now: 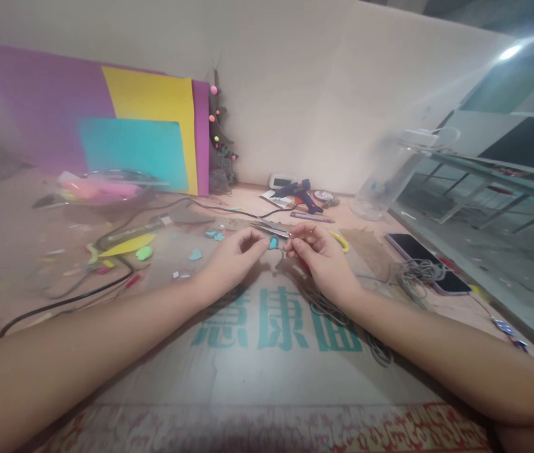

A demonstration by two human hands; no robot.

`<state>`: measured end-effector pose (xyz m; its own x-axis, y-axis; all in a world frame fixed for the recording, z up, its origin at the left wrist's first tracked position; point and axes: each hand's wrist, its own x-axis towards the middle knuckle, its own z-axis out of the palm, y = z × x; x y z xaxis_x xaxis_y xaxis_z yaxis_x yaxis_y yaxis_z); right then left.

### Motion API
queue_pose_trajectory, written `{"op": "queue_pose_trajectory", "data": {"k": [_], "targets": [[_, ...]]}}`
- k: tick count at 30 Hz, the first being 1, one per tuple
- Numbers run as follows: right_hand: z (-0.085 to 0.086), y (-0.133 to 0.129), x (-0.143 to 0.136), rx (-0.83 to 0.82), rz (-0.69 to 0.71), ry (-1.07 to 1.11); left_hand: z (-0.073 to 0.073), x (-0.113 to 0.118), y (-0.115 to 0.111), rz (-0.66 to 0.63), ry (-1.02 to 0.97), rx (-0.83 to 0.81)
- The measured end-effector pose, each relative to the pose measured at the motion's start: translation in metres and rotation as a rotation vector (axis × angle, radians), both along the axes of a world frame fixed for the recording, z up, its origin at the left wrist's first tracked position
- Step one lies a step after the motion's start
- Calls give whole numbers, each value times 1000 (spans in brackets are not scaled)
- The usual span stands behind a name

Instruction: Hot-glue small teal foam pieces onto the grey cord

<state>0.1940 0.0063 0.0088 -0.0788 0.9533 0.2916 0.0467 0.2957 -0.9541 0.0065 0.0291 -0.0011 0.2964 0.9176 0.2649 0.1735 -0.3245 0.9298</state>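
Note:
Pinched at the fingertips of my left hand [237, 255] is a small teal piece [273, 243], perhaps foam. A short length of thin grey cord [280, 257] hangs just below it, between the two hands. My right hand [322, 257] is closed in a pinch close beside the piece; what its fingertips hold is too small to make out. Scissors [270, 230] lie just beyond my hands, blades to the left, with a yellow handle [341, 241] partly behind my right hand. Loose grey cord [326, 302] runs under my right wrist.
Teal scraps [195, 254] and a yellow leaf-shaped piece [127, 245] lie left. A blue glue gun [302, 194] rests at the back. Right are a phone [427, 263], a cord bundle [420, 274] and a clear jug [384, 179]. Coloured sheets [148, 94] lean on the wall.

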Motion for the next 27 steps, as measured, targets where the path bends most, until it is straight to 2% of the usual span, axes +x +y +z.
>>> {"op": "queue_pose_trajectory", "data": {"k": [11,16,20,27], "targets": [[-4,1,2,66,-94,-127,-1,0,0,-8,-3,-4],[1,-4,1,-77,-21,-122,1,0,-1,-1,8,2],[2,-4,-1,-68,43,-190,2,0,-4,-7,23,21],[0,-3,-1,-80,25,-190,3,-1,-6,-65,45,85]]}}
